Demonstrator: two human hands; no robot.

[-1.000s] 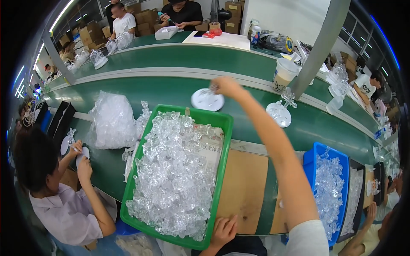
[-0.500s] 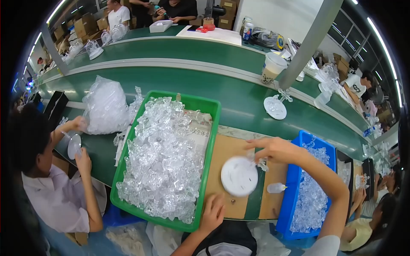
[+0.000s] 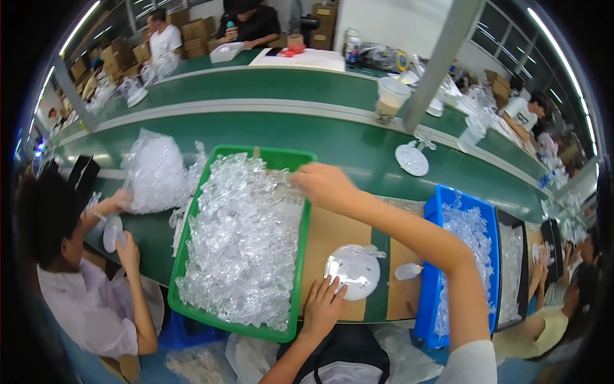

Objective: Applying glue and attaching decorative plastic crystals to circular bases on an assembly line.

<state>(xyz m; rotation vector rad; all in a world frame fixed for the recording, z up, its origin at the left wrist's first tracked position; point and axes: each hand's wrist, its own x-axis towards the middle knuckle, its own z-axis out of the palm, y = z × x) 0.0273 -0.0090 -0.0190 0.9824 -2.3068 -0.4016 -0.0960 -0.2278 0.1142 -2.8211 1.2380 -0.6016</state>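
A round white plastic disc (image 3: 353,274) with small dark marks lies on the brown cardboard in front of me. Across its far right edge rests a small clear plastic piece (image 3: 369,251). My left hand (image 3: 322,310) is open, its outstretched fingertips touching the disc's near left rim. Farther off, my right hand (image 3: 325,185) reaches over the far right corner of a green bin (image 3: 301,256) heaped with clear plastic pieces (image 3: 243,246). Its fingers are bent and blurred, so whether they hold anything cannot be told.
A small bottle (image 3: 408,271) lies right of the disc, beside a blue bin (image 3: 432,281) of clear pieces. Another disc (image 3: 411,159) sits on the green table, near a drink cup (image 3: 391,99) by a post. At left, a co-worker (image 3: 89,281) handles a disc next to a plastic bag (image 3: 157,171).
My right hand has swung left and away from above the disc to the green bin's far corner. My left fingers have spread onto the disc, where a clear piece now shows at the edge.
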